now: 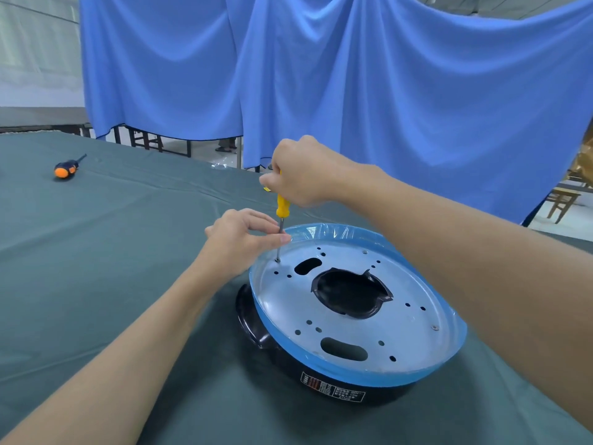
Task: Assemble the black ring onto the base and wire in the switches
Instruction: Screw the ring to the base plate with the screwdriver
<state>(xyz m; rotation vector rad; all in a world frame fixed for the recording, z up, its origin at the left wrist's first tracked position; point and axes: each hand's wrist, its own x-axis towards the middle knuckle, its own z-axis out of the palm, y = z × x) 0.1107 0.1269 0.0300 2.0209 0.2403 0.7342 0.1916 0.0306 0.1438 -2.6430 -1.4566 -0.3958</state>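
A round metal base (pixel 349 329) with a blue film rim lies on top of the black ring (pixel 256 326) on the table. My right hand (pixel 301 171) grips the yellow screwdriver (pixel 282 208) by its handle and holds it upright. Its tip stands in a screw hole (pixel 278 260) at the base's far left edge. My left hand (pixel 244 239) pinches the metal shaft just below the handle. Two screws (pixel 434 327) sit in other holes of the base. No switches or wires are in view.
An orange and black screwdriver (pixel 65 168) lies at the far left on the green table cloth (pixel 112 252). A blue curtain (pixel 353 91) hangs behind the table. Wooden stools (pixel 561 200) stand at the right beyond the table edge.
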